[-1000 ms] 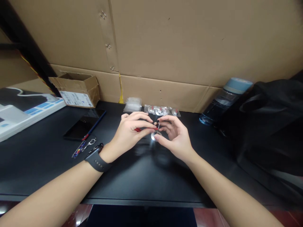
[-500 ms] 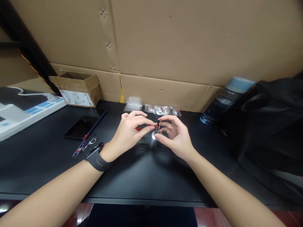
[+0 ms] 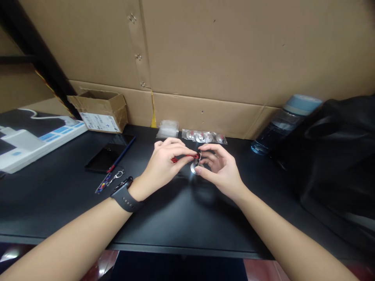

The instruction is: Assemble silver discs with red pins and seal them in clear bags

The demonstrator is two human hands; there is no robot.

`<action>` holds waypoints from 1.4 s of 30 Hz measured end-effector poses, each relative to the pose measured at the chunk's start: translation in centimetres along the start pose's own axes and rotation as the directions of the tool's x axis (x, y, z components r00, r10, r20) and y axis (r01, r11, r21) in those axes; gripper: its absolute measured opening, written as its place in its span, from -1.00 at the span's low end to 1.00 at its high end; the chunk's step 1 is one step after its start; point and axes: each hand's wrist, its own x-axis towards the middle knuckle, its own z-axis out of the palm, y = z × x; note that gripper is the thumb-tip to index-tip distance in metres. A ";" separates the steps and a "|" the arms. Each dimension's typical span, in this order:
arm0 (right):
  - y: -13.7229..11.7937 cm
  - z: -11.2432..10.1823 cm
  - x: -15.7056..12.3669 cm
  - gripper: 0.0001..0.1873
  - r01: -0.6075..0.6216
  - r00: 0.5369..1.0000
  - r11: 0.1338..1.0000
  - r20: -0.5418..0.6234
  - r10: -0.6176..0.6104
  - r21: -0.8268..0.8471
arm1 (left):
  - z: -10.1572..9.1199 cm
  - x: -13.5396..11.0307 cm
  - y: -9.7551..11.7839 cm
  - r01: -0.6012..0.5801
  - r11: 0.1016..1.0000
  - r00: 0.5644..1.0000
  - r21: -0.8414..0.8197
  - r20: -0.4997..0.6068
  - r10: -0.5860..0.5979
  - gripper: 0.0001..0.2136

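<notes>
Both my hands meet over the middle of the black table. My left hand [image 3: 168, 160], with a dark watch on the wrist, pinches a red cord [image 3: 175, 160] between thumb and fingertips. My right hand [image 3: 221, 166] grips a small shiny metal disc [image 3: 200, 156] by its edge, tilted nearly upright, with the cord's end against it. Just below shows a second bright metal disc [image 3: 193, 168], partly behind my right thumb; whether it hangs or rests on something I cannot tell. Behind my hands lies a clear packet of several similar discs [image 3: 200, 136].
Small clear plastic bags [image 3: 168, 128] lie beside the packet. To the left are a phone [image 3: 109, 154], a keychain [image 3: 104, 183], an opened cardboard box [image 3: 102, 111] and a white power strip [image 3: 49, 142]. A water bottle [image 3: 283, 125] and a black bag [image 3: 336, 164] stand right.
The whole view has shifted slightly, so things appear a little further right. Both hands keep their holds on the cord and disc, with hardly any movement between them.
</notes>
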 end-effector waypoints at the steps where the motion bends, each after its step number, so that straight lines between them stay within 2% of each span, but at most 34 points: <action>1: 0.0 0.0 0.0 -0.45 -0.003 1.000 1.000 0.001 0.003 0.000 | 0.1 0.0 0.0 -0.002 1.000 1.000 -0.001 0.001 0.002 -0.90; 10: -0.3 0.1 0.1 -0.46 0.001 1.000 1.000 0.009 0.000 -0.014 | 0.4 0.0 0.0 0.032 0.999 0.999 -0.038 0.029 -0.030 -0.94; 16: -0.2 0.1 -0.1 -0.49 0.007 1.000 1.000 0.019 -0.007 -0.023 | 0.2 -0.1 0.5 0.038 0.997 0.997 0.073 0.060 -0.042 -0.90; 24: -0.2 0.3 -0.2 -0.48 0.045 0.999 0.990 0.010 -0.044 -0.135 | 0.2 -0.1 1.0 0.052 0.993 0.996 0.103 0.067 -0.059 -0.91; 31: 0.5 0.3 -0.1 -0.43 0.038 0.999 0.990 -0.023 -0.041 -0.139 | 0.6 -0.4 0.4 0.043 0.994 0.996 0.100 0.069 -0.050 -0.91; 35: 0.5 0.1 0.0 -0.61 0.008 0.996 0.956 -0.079 -0.033 -0.293 | 0.5 -0.2 0.3 0.029 0.992 0.997 0.121 0.063 -0.037 -0.90; 38: 0.0 -0.1 0.1 -0.82 -0.005 0.999 0.924 -0.050 -0.015 -0.381 | 0.2 0.0 0.4 0.034 0.990 0.998 0.140 0.052 -0.042 -0.90; 42: -0.3 -0.3 0.1 -0.86 0.023 1.000 0.907 -0.004 -0.028 -0.421 | 0.1 0.1 0.5 0.039 0.989 0.998 0.145 0.048 -0.047 -0.91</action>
